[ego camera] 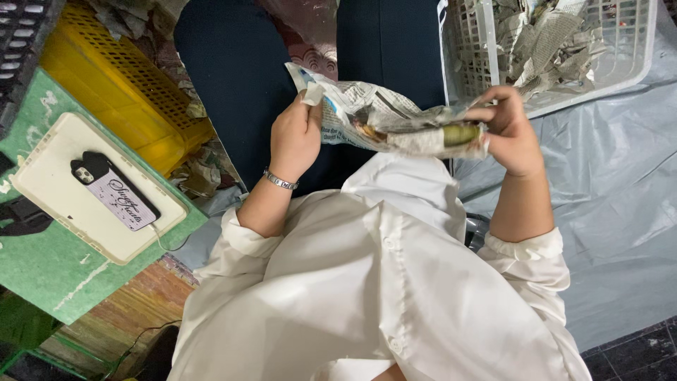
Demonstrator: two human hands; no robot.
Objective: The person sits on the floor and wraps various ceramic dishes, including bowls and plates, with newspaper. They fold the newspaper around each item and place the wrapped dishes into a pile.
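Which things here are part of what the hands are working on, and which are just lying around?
In use: left hand and right hand, both gripping the newspaper wrapped round a greenish fruit; white basket holding crumpled paper.

Lying about: phone on a cream tray, yellow crate, green table.

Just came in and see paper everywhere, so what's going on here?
A seated person in a white shirt holds a sheet of newspaper in both hands over their lap. The left hand pinches one end, and the right hand grips the other end, where a greenish, rounded object shows partly wrapped in the paper. A white basket with crumpled newspaper sits to the right, a yellow crate to the left, beside a phone on a cream tray.
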